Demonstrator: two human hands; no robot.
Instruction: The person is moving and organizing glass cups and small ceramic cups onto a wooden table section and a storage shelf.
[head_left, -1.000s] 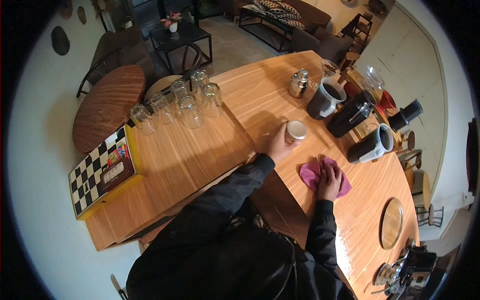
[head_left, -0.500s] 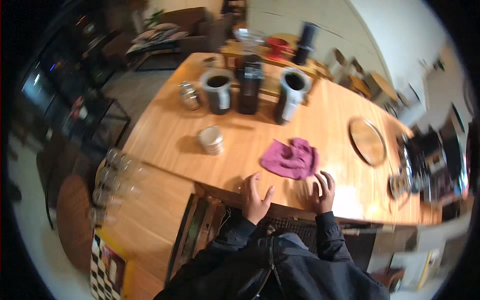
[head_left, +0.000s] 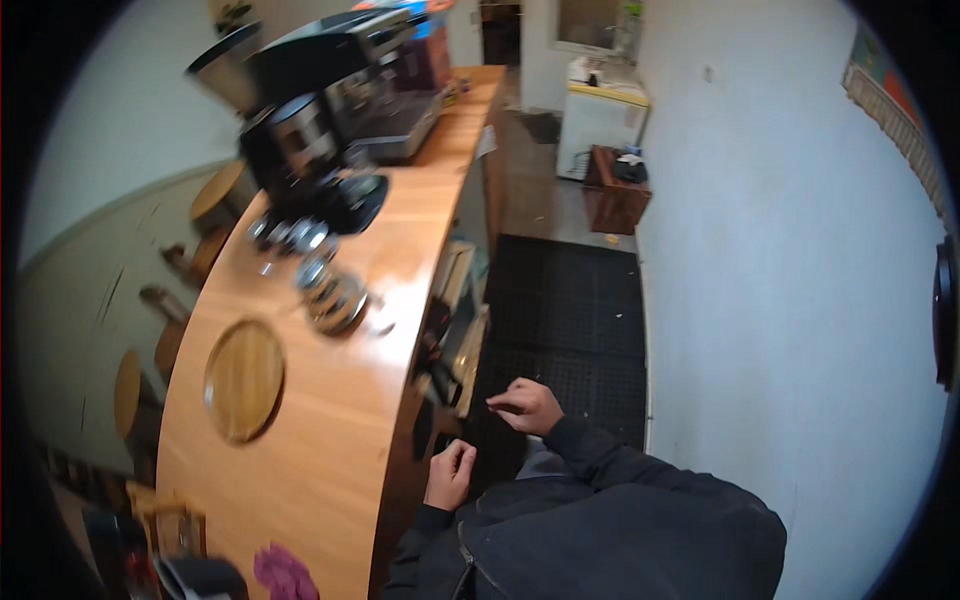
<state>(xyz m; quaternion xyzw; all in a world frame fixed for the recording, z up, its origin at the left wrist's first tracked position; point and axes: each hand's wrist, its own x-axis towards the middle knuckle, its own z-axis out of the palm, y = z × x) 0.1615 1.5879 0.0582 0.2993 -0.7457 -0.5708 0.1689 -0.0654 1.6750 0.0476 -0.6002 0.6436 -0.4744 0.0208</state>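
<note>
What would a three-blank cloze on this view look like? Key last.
1. Of left hand and right hand, the ____ is nearer the counter.
2. The floor mat is ____ in colour.
3. Of tray and cloth, the ____ is nearer the espresso machine.

Missing words: left hand; black; tray.

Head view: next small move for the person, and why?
Probably one step forward along the black mat: the left hand and right hand are loosely curled with no object visible in them, neither is on the wooden counter, and the mat runs ahead between counter and white wall.
</note>
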